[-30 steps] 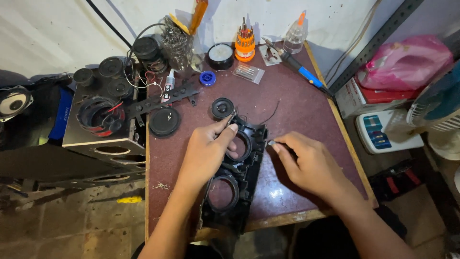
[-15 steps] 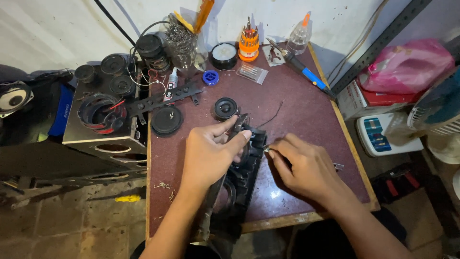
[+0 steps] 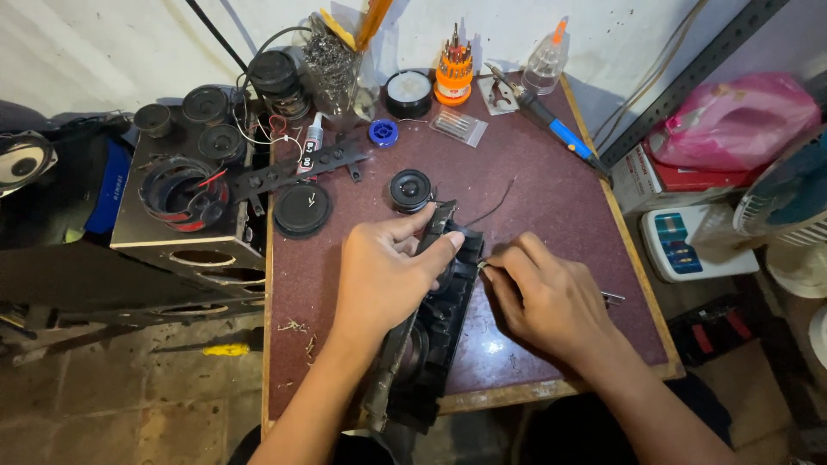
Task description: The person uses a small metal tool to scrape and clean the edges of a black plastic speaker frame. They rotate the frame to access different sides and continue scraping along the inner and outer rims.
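Wall: pale, scuffed plaster (image 3: pixel 103 52) behind the desk, lit evenly.
Desk: small, maroon speckled top (image 3: pixel 560 207) with wooden edging.
Floor: worn grey-brown tiles (image 3: pixel 129 405), littered at left.
Shelving: grey slotted metal upright (image 3: pixel 689 77) at right.
Fan: white floor fan (image 3: pixel 792 202) at the right edge.

Speaker panel (image 3: pixel 439 319) black matt plastic; table (image 3: pixel 560 207) maroon speckled laminate, probably, slightly glossy, worn.

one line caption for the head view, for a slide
Left hand tilts a black speaker panel on a maroon table while the right hand pinches a small metal part.
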